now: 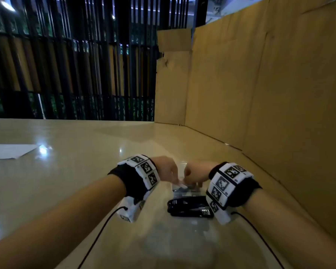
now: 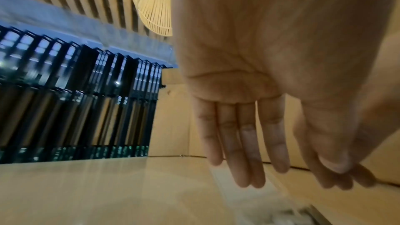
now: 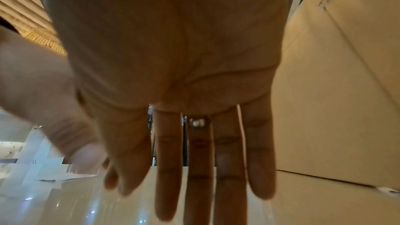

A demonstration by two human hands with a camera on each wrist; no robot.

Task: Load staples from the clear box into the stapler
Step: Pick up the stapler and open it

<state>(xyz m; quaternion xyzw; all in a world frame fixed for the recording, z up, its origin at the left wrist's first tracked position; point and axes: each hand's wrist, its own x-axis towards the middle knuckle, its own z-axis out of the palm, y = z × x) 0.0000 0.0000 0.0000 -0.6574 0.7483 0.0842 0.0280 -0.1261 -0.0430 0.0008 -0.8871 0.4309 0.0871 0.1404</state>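
On the glossy table [image 1: 70,162], both hands [image 1: 164,167] [image 1: 197,172] reach extended fingers onto the clear box [image 1: 184,186] beyond the stapler [image 1: 189,206], grip seemingly loose.

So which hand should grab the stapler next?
Probably the right hand. The stapler lies just under its wrist, nearer than the left hand. Both hands are at the clear box, beyond the stapler; whether either holds anything cannot be told.
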